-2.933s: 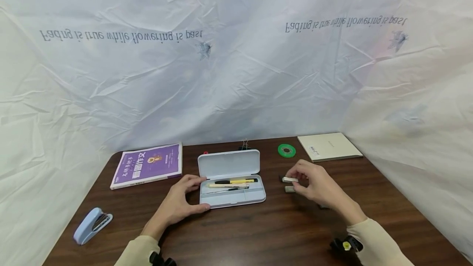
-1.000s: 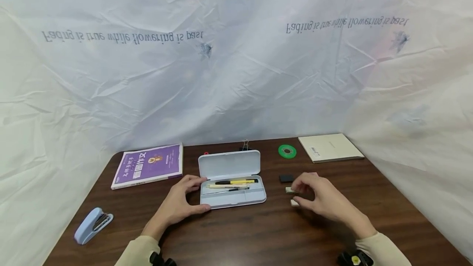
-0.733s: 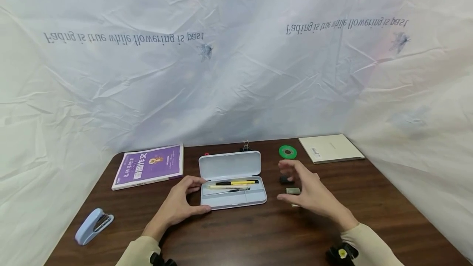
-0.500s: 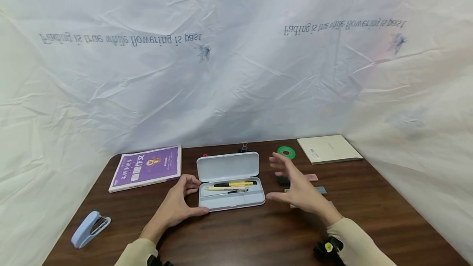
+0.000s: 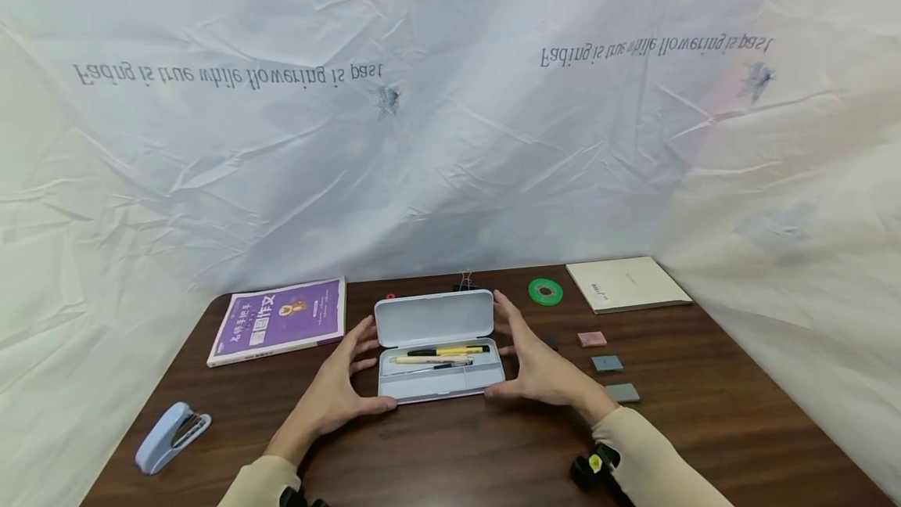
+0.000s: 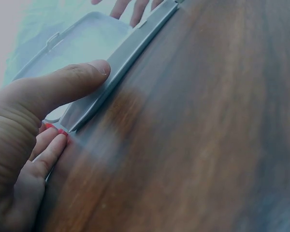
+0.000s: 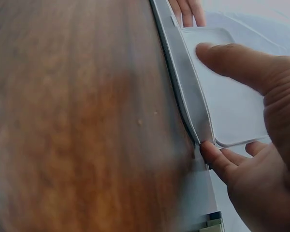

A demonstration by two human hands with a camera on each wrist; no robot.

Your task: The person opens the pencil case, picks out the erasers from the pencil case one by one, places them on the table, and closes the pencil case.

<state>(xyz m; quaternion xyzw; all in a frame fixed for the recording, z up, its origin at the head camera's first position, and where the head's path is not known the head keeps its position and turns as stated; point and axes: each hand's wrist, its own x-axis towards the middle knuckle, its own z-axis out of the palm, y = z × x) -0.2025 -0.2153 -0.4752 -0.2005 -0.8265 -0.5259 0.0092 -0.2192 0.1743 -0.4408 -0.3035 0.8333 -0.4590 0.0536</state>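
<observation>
— Between both hands: open case (image 5: 439, 382), lid (image 5: 434, 317) up, on the table (image 5: 450, 452). Pens (image 5: 439, 354) inside.

— Left hand (image 5: 338, 393)?

— At the case's left end. Thumb on the front edge, fingers spread up the side toward the lid. Left wrist view shows the thumb (image 6: 70, 82) lying on the rim. Wide, cupping rather than clenching.

— Right hand (image 5: 538, 366)?

— Mirror of it, at the right end. Thumb at the front corner, fingers straight, reaching up by the lid's right edge. Right wrist view has a fingertip (image 7: 212, 154) touching the case's corner. Also wide.

— Anything near the right hand?

— Just right of it, small blocks: pink (image 5: 591, 339), two grey (image 5: 607, 364), one dark, half hidden behind the fingers. Past them, green tape (image 5: 545, 291) and a notebook (image 5: 626, 282).

— Left side?

— Purple book (image 5: 281, 319) beyond the left hand, blue stapler (image 5: 171, 435) well out to its left. Binder clip (image 5: 464, 282) behind the lid.
</observation>
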